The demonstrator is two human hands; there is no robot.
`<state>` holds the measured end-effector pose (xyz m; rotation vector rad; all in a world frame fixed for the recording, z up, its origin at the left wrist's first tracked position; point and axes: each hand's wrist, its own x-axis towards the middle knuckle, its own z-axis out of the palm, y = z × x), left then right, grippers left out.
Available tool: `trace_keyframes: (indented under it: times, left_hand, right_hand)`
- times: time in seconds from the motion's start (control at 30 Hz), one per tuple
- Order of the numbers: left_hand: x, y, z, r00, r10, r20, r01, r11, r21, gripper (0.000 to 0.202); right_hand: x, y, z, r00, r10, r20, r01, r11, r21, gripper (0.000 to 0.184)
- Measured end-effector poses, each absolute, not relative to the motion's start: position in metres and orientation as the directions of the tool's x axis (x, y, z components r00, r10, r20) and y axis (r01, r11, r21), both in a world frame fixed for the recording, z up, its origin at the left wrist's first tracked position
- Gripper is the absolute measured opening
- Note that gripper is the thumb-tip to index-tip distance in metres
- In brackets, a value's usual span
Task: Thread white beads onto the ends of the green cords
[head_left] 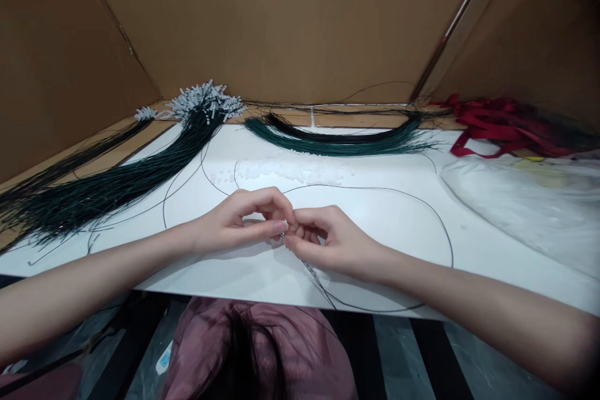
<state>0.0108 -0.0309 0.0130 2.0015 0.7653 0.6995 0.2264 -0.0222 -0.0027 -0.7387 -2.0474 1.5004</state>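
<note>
My left hand (pixel 248 215) and my right hand (pixel 335 239) meet over the middle of the white board. The left fingers are closed in a pinch at a small white piece that looks like a bead. The right thumb and fingertips press together on a thin dark wire (pixel 319 284); part of it looks twisted where it runs down to the board's front edge. A long loop of dark wire (pixel 444 225) curves around behind and to the right of my hands. The fingertips hide where bead and wire meet. Loose white beads (pixel 285 169) lie scattered just beyond them.
Green wire stems with white beaded tips (pixel 206 103) lie in a bundle at left. More bare green and black wires (pixel 337 144) rest at the back. Red ribbon (pixel 492 128) and a clear plastic bag (pixel 529 206) are at right. Cardboard walls (pixel 290 25) enclose the board (pixel 197 284).
</note>
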Motion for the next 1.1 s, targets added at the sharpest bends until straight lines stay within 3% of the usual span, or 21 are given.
trace_keyframes:
  times: [1.1]
  left_hand:
    - [0.0119,-0.0323,0.0145,0.647,0.751,0.136,0.277,-0.397,0.875,0.014]
  right_hand:
    - [0.2267,-0.0232,-0.0024,-0.742,0.668,0.056,0.154,0.251,-0.956,0.005]
